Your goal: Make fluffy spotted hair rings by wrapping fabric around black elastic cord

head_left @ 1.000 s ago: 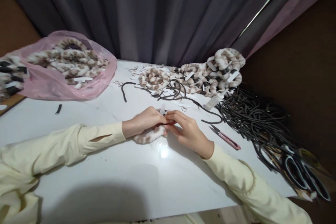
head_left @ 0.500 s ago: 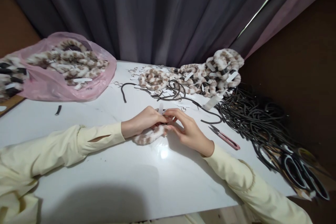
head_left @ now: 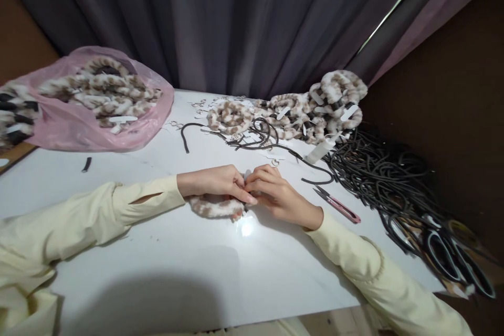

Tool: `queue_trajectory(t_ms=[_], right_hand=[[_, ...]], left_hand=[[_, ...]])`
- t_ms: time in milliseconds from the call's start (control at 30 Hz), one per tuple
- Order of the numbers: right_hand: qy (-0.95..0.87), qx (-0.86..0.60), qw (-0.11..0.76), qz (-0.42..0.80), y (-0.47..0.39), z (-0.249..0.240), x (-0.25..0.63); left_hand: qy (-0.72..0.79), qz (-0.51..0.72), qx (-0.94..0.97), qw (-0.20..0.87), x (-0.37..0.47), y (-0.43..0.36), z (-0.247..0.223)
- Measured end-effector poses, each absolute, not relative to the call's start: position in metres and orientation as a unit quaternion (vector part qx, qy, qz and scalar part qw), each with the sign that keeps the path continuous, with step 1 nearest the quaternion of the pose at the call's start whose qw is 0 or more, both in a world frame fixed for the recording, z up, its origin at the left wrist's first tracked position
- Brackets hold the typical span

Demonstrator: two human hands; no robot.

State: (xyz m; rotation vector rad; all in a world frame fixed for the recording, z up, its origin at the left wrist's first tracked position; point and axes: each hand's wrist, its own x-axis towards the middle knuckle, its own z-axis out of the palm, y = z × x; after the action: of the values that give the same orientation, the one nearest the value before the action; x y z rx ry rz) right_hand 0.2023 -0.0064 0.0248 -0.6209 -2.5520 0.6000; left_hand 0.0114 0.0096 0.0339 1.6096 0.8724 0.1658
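Over the middle of the white table, my left hand (head_left: 225, 182) is closed on a brown-and-white furry ring (head_left: 214, 207), its thumb pressed along the near side. The ring's lower curve hangs below the palm, and the rest is covered by my fingers. My right hand (head_left: 277, 192) meets the left at the ring's right end, fingers bent and pinched together. A bit of something pale shows between the two hands, and a small dark end sits just under the fingertips. Exactly what the right fingertips grip is hidden.
A pink plastic bag (head_left: 157, 121) of similar furry rings stands left. More furry rings (head_left: 291, 110) lie at the back, near small metal rings and a white bottle (head_left: 319, 150). Pink-handled thread snips (head_left: 337, 203) and a heap of black cords (head_left: 378, 173) are right.
My left hand has turned over the furry ring, its thumb now pointing right. The ring has shifted slightly left and down. My right fingers have curled in closer to the left hand.
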Motion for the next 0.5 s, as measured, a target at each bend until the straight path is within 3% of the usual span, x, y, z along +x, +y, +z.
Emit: queue_trajectory(t_ms=[500], right_hand=[[-0.935,-0.227,0.212,0.171,-0.0097,0.0256,0.2013]], left_hand=[[0.362,0.090,0.594,0.713,0.0081,0.0149,0.0327]])
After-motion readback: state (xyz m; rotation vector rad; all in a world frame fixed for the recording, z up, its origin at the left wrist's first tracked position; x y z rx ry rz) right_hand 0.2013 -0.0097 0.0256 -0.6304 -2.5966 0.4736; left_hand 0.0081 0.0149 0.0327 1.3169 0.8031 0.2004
